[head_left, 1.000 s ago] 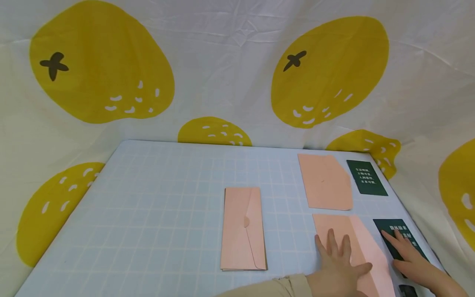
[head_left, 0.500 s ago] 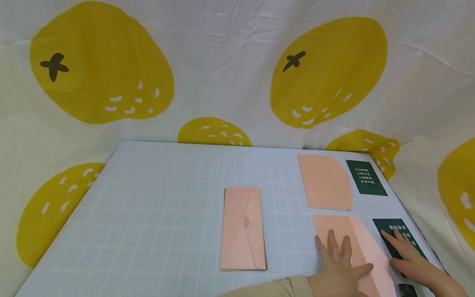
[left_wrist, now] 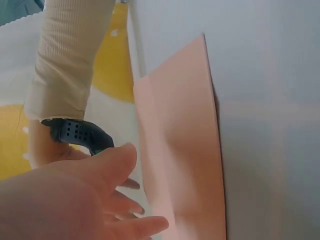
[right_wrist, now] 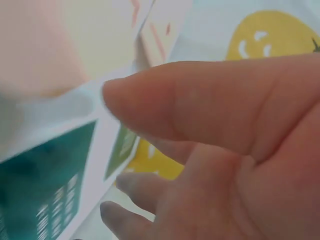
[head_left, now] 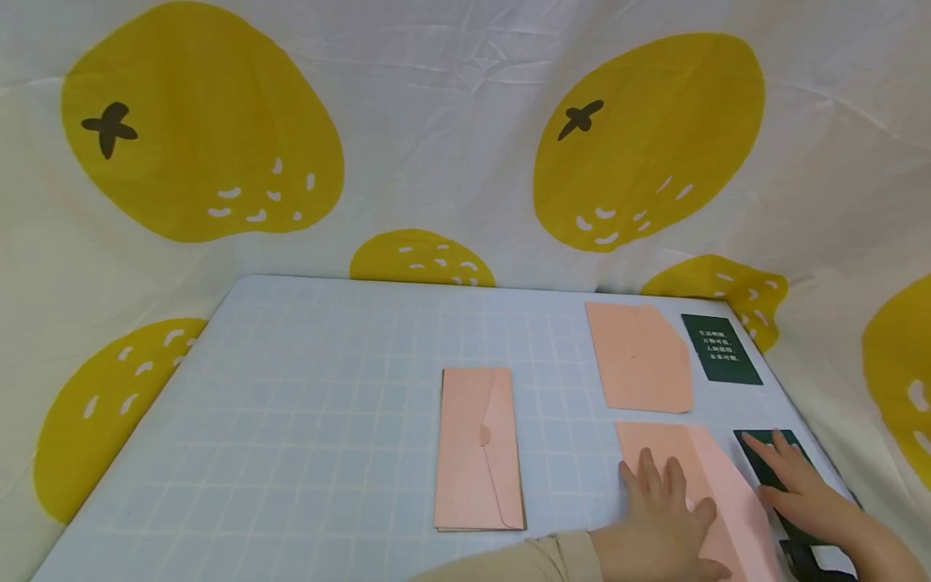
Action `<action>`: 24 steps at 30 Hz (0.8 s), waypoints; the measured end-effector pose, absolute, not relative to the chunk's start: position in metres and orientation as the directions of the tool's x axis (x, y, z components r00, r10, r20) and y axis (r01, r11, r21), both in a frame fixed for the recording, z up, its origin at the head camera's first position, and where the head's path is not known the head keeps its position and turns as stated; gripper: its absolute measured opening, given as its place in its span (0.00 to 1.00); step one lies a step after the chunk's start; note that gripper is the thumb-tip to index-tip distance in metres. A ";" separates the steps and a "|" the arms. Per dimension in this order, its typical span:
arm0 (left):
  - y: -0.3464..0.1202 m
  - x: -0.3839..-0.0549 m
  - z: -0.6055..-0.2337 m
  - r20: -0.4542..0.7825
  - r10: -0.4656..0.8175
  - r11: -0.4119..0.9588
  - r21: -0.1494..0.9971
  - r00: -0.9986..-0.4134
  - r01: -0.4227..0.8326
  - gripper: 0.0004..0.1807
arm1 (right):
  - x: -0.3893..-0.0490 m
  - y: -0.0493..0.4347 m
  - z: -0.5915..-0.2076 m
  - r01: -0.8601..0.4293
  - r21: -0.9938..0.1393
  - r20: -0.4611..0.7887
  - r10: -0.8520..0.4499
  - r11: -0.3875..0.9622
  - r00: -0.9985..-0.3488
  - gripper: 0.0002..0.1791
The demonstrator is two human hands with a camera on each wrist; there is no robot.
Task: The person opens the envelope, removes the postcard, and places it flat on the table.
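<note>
My left hand (head_left: 658, 505), in a beige sleeve, lies with fingers spread over the near pink envelope (head_left: 742, 501), whose lighter flap is folded out to the right. In the left wrist view that envelope (left_wrist: 185, 110) runs beside the thumb and fingers. Just right of it, my right hand (head_left: 800, 485) reaches over a dark green card (head_left: 764, 473) with its fingers extended. The right wrist view shows the green card (right_wrist: 47, 180) and its white print off the fingertips, nothing pinched. A black wristband (left_wrist: 75, 131) circles the right wrist.
A second open pink envelope (head_left: 640, 356) lies further back, with another green card (head_left: 720, 349) with white writing to its right. Left of the hands is a small stack of closed pink envelopes (head_left: 473, 453). A fruit-print cloth (head_left: 436, 145) rises behind the pale gridded table (head_left: 291, 420).
My right hand has slid slightly forward over the green card, covering its writing. My left thumb has drawn closer to the fingers, and the left hand has shifted slightly left.
</note>
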State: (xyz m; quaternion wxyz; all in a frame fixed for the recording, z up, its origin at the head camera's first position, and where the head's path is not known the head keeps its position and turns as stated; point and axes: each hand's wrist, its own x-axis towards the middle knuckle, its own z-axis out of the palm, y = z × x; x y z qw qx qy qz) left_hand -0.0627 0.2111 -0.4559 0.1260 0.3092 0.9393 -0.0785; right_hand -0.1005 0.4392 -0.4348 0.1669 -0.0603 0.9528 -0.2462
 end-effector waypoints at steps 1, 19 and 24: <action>0.207 -0.065 -0.454 -0.266 0.584 0.786 -0.048 -0.767 0.616 0.36 | -0.104 0.435 -0.431 -0.057 -0.484 -0.266 -0.209 0.873 -0.941 0.33; 0.034 -0.088 -0.403 -0.084 0.675 0.729 0.230 -0.733 0.645 0.34 | -0.190 0.314 -0.402 -0.020 -0.435 -0.194 -0.115 0.900 -0.974 0.57; -0.021 -0.085 -0.407 -0.085 0.593 0.777 0.320 -0.801 0.542 0.34 | -0.201 0.291 -0.412 -0.012 -0.347 -0.227 -0.096 0.938 -0.969 0.61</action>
